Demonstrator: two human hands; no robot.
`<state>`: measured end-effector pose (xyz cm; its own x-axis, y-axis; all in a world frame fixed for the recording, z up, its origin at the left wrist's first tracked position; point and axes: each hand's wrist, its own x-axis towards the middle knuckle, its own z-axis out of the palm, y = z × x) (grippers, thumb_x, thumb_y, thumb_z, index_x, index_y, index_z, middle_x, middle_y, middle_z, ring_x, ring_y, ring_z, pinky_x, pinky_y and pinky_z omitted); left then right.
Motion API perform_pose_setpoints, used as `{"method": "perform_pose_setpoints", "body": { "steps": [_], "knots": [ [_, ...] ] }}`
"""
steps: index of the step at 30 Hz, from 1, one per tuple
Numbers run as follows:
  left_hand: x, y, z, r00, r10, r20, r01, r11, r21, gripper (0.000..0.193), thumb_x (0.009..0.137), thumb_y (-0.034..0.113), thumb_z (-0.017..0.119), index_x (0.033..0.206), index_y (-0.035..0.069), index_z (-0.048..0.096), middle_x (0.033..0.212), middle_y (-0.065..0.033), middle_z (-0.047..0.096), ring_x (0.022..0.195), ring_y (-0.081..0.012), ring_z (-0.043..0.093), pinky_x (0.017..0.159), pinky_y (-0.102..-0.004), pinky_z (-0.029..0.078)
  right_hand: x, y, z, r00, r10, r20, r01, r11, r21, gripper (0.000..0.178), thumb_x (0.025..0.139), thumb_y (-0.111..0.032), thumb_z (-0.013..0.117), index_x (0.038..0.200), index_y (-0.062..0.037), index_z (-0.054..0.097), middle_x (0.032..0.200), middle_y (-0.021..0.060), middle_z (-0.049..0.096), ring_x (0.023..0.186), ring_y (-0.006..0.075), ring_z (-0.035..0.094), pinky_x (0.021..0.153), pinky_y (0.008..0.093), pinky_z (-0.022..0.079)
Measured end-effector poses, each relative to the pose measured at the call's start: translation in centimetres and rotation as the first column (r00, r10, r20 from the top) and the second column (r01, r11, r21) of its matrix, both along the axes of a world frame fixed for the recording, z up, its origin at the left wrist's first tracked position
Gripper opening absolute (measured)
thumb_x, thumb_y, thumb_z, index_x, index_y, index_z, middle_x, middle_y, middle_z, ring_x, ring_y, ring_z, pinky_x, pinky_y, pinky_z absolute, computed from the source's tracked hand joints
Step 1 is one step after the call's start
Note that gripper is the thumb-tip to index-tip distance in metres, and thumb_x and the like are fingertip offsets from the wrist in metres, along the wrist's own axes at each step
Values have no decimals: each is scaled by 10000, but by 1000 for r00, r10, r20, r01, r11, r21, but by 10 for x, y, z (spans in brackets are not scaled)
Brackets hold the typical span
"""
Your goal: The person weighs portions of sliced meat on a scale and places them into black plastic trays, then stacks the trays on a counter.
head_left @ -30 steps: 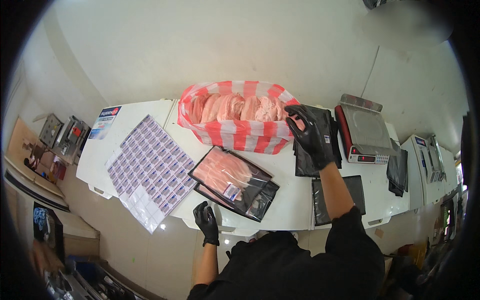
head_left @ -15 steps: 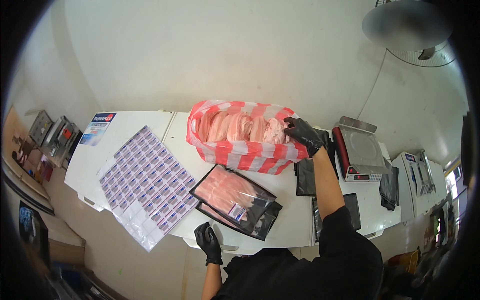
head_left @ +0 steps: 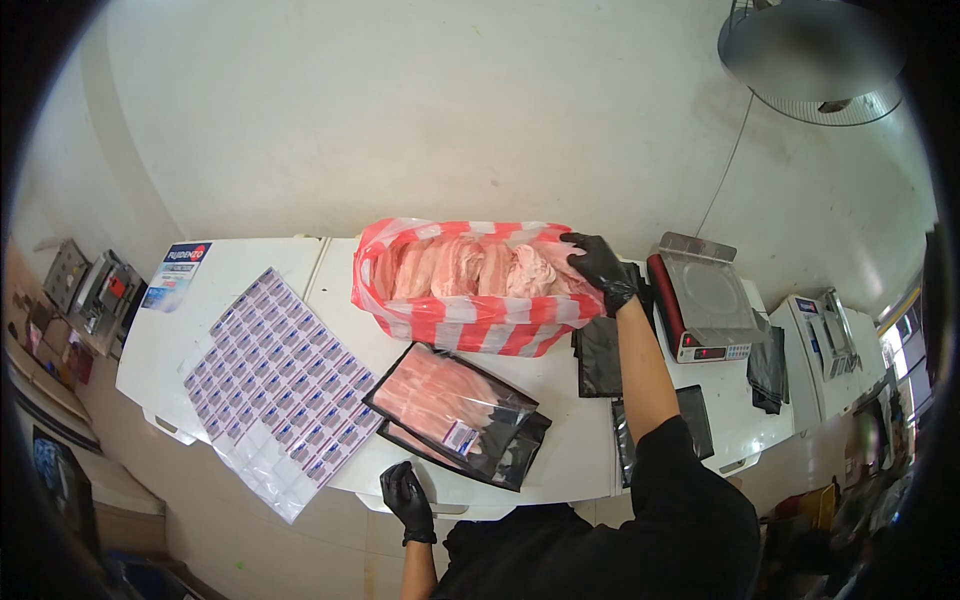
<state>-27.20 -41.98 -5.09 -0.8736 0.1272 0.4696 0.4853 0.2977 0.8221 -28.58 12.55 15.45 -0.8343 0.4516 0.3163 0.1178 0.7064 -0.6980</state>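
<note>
A red-and-white striped plastic bag lies lengthwise against the wall, its top spread wide. Inside it, folded slabs of sliced pink meat sit in a row. My right hand, in a black glove, has its fingers closed at the bag's right end, on the rim. Two black trays of sliced meat under clear film overlap in front of the bag; the upper packed tray bears a small label. My left hand, also gloved, rests with curled fingers by the front edge, just below those trays; nothing shows in it.
The white freezer-top surface carries a large label sheet on the left. Black empty trays lie right of the bag, beside a digital scale and black plastic. A fan hangs upper right.
My right hand has shifted slightly right, away from the meat, to the bag's end, where the opening looks wider. The left hand stays near the front edge. The whole view has shifted a little.
</note>
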Motion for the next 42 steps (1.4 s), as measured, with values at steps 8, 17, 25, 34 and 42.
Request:
{"method": "perform_pose_setpoints", "body": {
  "steps": [8,17,25,34,42],
  "knots": [
    [7,2,3,996,84,37,-83,996,-16,114,904,-49,630,999,-29,691,995,-161,673,944,-319,645,857,-412,528,90,-65,87,960,23,-278,-155,873,-463,488,882,-154,676,1319,57,616,1252,111,677,1152,195,612,997,338,485],
    [13,5,-17,977,187,107,-200,971,131,135,1007,16,557,1069,-56,653,1063,-159,660,1006,-278,623,920,-412,509,249,-14,-23,878,121,-464,-247,943,-222,449,960,-146,624,1387,-26,554,1407,147,584,1276,268,577,1077,414,458],
    [162,213,43,940,-314,132,273,926,260,185,936,21,587,1090,-35,672,1050,-135,686,1000,-223,625,914,-384,515,431,71,-88,851,-428,-306,-386,-111,-916,530,930,-45,639,1423,40,464,1338,147,596,1231,238,586,1064,321,474],
    [400,443,44,654,-723,223,732,532,-426,347,888,341,739,1002,24,657,984,-190,663,943,-375,630,835,-481,502,554,87,-100,998,56,44,18,392,-920,667,933,-207,669,1528,-37,419,1340,89,611,1096,181,634,883,321,547],
    [427,470,36,833,-482,273,539,593,-598,369,816,318,738,1042,53,619,1024,-181,607,1025,-389,569,846,-494,461,615,123,-117,968,198,153,43,472,-881,623,949,-160,665,1521,-45,447,1261,98,663,958,154,679,726,300,579]
  ]
}}
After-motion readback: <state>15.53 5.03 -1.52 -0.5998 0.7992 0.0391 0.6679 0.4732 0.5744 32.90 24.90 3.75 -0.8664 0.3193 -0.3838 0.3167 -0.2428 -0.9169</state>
